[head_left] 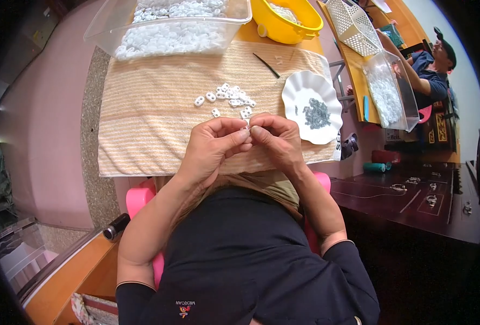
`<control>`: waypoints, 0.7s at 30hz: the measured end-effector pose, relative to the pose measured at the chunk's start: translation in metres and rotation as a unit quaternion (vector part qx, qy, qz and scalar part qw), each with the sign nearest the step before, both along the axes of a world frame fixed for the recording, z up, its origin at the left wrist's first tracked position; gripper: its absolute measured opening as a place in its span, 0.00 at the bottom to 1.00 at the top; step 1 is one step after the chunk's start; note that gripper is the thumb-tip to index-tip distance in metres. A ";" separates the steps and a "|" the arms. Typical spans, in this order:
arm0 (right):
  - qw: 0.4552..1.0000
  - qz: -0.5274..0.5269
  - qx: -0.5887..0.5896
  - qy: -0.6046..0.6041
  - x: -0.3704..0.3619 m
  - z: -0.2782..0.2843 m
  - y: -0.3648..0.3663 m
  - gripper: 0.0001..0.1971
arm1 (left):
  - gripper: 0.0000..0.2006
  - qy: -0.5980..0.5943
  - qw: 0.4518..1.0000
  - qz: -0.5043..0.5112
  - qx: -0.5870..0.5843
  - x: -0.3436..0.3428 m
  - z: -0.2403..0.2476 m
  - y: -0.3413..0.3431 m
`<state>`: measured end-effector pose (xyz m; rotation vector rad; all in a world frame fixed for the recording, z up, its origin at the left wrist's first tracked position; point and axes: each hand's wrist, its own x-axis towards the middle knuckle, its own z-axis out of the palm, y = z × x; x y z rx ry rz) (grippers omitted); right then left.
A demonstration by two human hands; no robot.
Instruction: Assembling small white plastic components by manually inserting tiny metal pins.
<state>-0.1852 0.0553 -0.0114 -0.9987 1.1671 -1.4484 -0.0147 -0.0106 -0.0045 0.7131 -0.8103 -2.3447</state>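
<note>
My left hand (214, 142) and my right hand (279, 142) meet fingertip to fingertip above the near part of a striped towel (142, 130). Thumb and forefinger of the left are pinched on a small white plastic piece, mostly hidden by the fingers. The right thumb and forefinger are pressed together against it; whatever they pinch is too small to make out. Just beyond the fingers lies a loose group of white oval pieces with two holes (234, 95). To the right, a white scalloped plate (297, 89) bears a heap of tiny dark grey parts (317, 114).
Black tweezers (266, 65) lie on the towel's far part. Behind it stand a clear bin of white pieces (234, 21) and a yellow basin (283, 30). At the right, another person (426, 70) sits by a second clear bin (410, 108) and a white perforated basket (353, 27).
</note>
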 end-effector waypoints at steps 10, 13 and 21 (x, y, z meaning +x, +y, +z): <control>0.998 0.019 -0.018 0.064 -0.004 0.000 -0.001 0.05 | 0.08 -0.006 1.000 0.000 0.007 0.000 0.000 0.000; 0.993 0.040 -0.019 0.108 -0.008 0.000 0.000 0.06 | 0.08 -0.003 1.000 -0.003 0.009 0.000 0.000 0.000; 0.993 0.028 -0.019 0.111 -0.006 0.000 0.000 0.06 | 0.10 -0.004 1.000 -0.005 0.002 0.000 -0.001 0.000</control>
